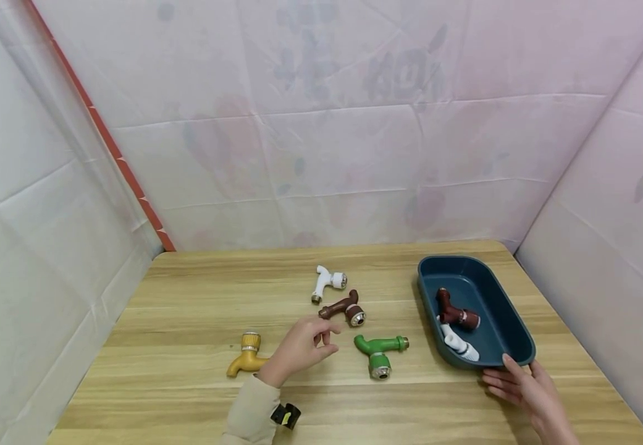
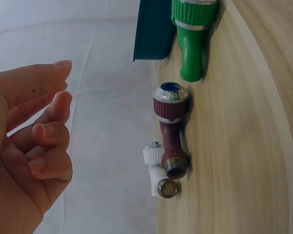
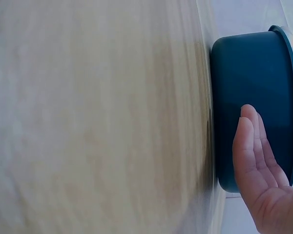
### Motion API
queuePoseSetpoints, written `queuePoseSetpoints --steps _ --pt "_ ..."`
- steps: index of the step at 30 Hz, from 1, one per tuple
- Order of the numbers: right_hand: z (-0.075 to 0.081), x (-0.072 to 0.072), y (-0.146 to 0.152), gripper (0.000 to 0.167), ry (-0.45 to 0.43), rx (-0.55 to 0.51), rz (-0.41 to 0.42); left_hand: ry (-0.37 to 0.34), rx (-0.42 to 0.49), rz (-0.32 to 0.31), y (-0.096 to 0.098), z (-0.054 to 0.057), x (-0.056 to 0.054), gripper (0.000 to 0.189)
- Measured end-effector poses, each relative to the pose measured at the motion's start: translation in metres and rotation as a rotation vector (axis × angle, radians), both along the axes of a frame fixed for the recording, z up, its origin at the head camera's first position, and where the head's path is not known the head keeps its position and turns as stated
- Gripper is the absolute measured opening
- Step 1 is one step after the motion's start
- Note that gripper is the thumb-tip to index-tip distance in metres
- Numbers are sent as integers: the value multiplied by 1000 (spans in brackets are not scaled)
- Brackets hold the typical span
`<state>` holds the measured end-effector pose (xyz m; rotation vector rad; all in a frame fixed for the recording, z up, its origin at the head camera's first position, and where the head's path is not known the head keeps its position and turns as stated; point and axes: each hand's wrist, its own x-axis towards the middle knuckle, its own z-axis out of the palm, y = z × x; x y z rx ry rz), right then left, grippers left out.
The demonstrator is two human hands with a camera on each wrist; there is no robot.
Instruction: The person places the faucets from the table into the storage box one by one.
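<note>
My left hand (image 1: 304, 347) hovers over the table, holding nothing, its fingers loosely bent. Just beyond its fingertips lies a brown faucet (image 1: 346, 308), and behind that a white faucet (image 1: 329, 283). To its right is a green faucet (image 1: 379, 353); a yellow faucet (image 1: 247, 357) lies to its left, partly covered by the wrist. My right hand (image 1: 529, 390) holds the near right corner of a dark blue plastic tub (image 1: 507, 309), thumb at the rim and fingers (image 3: 254, 146) along the outer wall. Inside the tub rest a dark red-brown faucet (image 1: 457, 313) and a white faucet (image 1: 460, 343).
The wooden table (image 1: 188, 296) backs onto a pale printed cloth wall (image 1: 327, 154), with more cloth at both sides. A red strip (image 1: 99, 123) runs down the left corner. The tub stands near the table's right edge.
</note>
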<state>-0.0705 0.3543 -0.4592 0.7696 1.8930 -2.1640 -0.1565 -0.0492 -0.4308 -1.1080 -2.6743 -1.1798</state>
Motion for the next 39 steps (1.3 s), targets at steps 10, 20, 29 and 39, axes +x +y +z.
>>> queuePoseSetpoints --steps 10,20,29,39 --pt "0 1 -1 48 5 -9 -5 -47 1 37 -17 -1 4 21" --pt "4 2 -3 41 8 -13 -8 -82 -1 97 -39 -8 5 22" --pt "3 1 -2 77 -10 12 7 -108 19 143 -63 -14 6 22" --pt "5 2 -3 60 -3 -6 0 -191 57 206 -89 -18 6 24"
